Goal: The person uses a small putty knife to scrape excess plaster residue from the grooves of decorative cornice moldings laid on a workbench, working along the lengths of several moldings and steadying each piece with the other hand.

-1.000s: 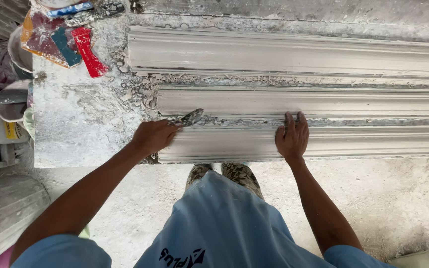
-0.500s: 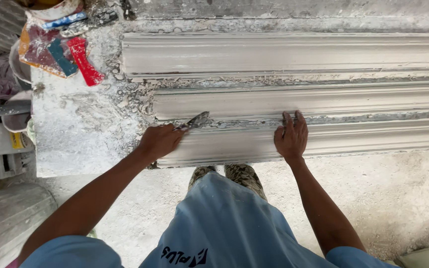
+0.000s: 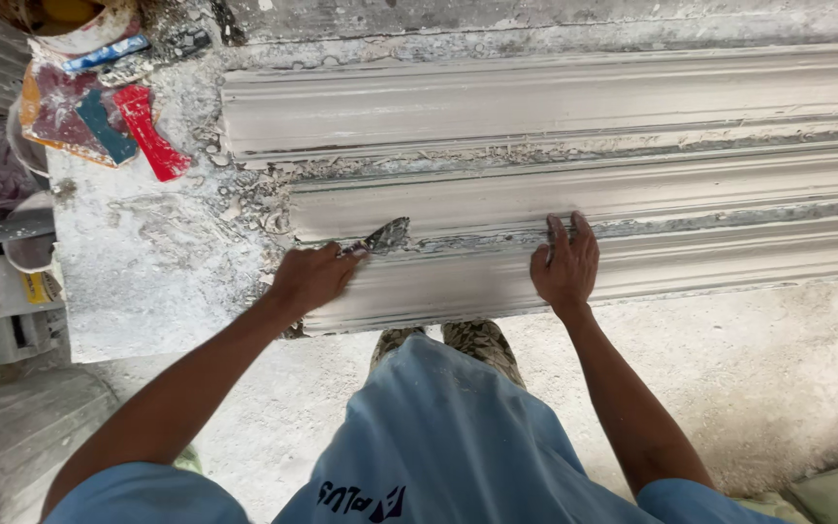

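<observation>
A: State the condition of the left hand.

B: The left hand is clenched around the handle of a small metal putty knife with a plaster-smeared blade. The blade projects from the fist toward 1 o'clock and rests on the near long grey-white plaster cornice moulding.

A: State the condition of the right hand.

B: The right hand lies flat on the same moulding, at 3 o'clock from the knife and apart from it. Its fingers are extended and released, grasping nothing, and point toward 12 o'clock.

A: Locate the moulding.

B: It runs from 9 o'clock to 3 o'clock along the near edge of the dusty grey worktop, directly in front of the person. A second plaster moulding of the same profile lies parallel at 12 o'clock from it.

A: List adjacent items.

B: A red plastic scraper and a blue plastic scraper lie at 10 o'clock from the left hand, well apart from it, on the far left corner of the worktop. Plaster crumbs are scattered between them and the mouldings.
</observation>
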